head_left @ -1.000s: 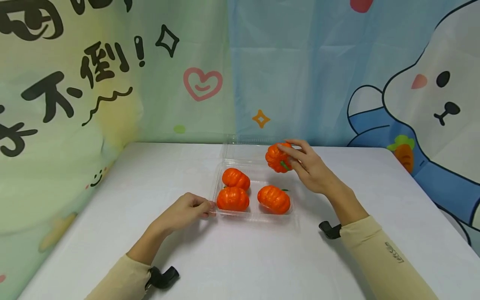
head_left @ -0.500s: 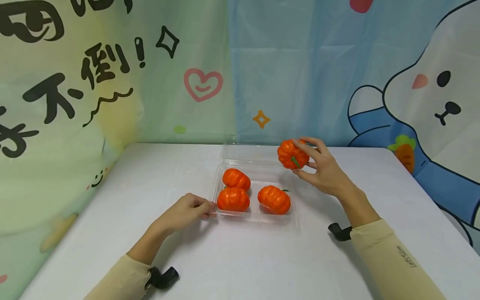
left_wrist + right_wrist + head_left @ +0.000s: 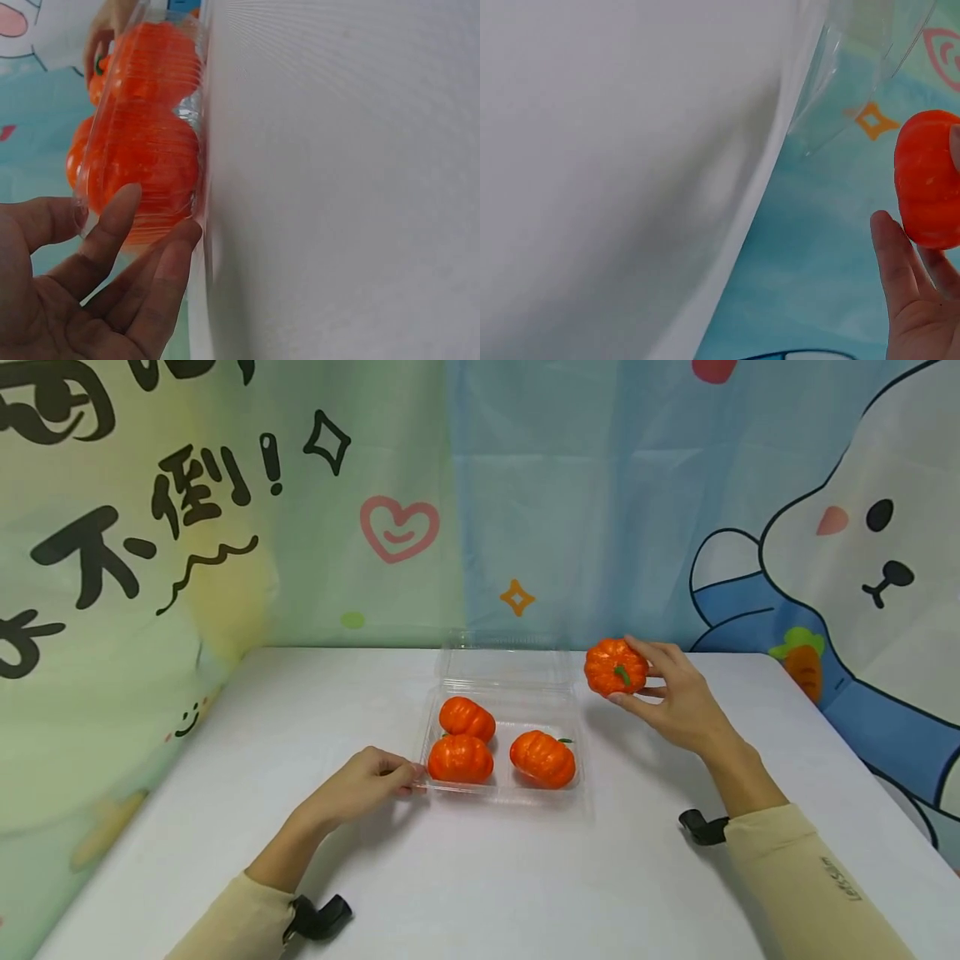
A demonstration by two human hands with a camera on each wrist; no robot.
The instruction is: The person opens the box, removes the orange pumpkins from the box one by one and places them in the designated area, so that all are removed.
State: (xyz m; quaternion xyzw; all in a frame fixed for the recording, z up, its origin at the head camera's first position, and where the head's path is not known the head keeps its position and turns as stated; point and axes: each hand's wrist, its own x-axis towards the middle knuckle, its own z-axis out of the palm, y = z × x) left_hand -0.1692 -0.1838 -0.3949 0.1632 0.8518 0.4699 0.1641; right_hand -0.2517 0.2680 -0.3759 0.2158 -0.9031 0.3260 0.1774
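Note:
A clear plastic clamshell box [image 3: 501,797] lies with its lid raised behind it. Inside are three small orange toy pumpkins: a rear left pumpkin [image 3: 467,718], a front left pumpkin [image 3: 461,759] and a right pumpkin [image 3: 543,760]. My left hand [image 3: 369,785] pinches the box's near left corner, thumb at the rim and fingers along the outer wall [image 3: 142,180]. To the right of the lid, my right hand [image 3: 677,697] grips another toy pumpkin [image 3: 615,667] between thumb and fingers, its green stem facing me. That pumpkin [image 3: 928,180] is held up above the table.
The box stands on a white-covered table [image 3: 510,885]. Behind it hangs a printed curtain [image 3: 570,527] with a cartoon figure on the right. The open lid [image 3: 506,664] rises near the table's far edge. Black wrist mounts [image 3: 322,918] sit at both sleeves.
My right hand has carried its pumpkin to the right, away from over the box and past the lid, turning it slightly. The left hand keeps its hold on the box corner.

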